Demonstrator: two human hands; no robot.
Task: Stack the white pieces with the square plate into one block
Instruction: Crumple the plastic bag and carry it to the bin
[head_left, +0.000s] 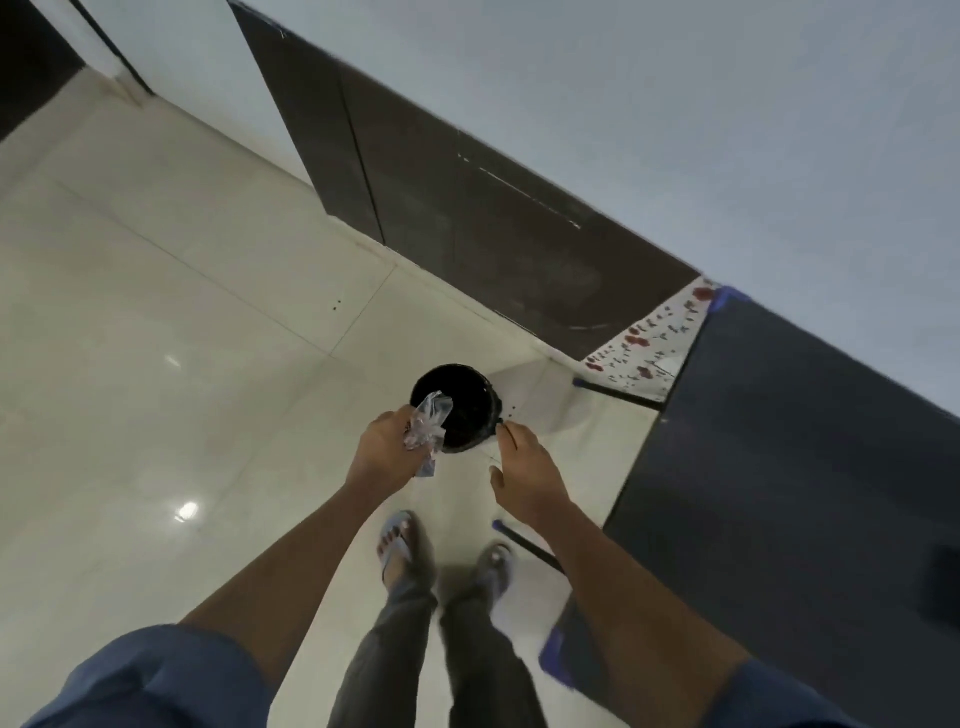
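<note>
The person stands on a pale tiled floor (156, 312), feet in sandals (400, 545) at the bottom of the view, with both arms reaching forward and down over a black bin (467, 410). The left hand (387, 447) has its fingers closed around a crumpled clear plastic wrapper (428, 421), held right at the bin's near rim, probably so it can be dropped in as rubbish. The right hand (527, 467) is just beside the bin's right edge; its fingers look loosely curled and seem to pinch something thin and dark, though it is too small to tell what. A dark table (779, 441) runs along the right, a floral cloth (649, 348) at its far corner. The white pieces and the square plate are not in view, so their look cannot be told; the stacking itself seems not yet in hand.
</note>
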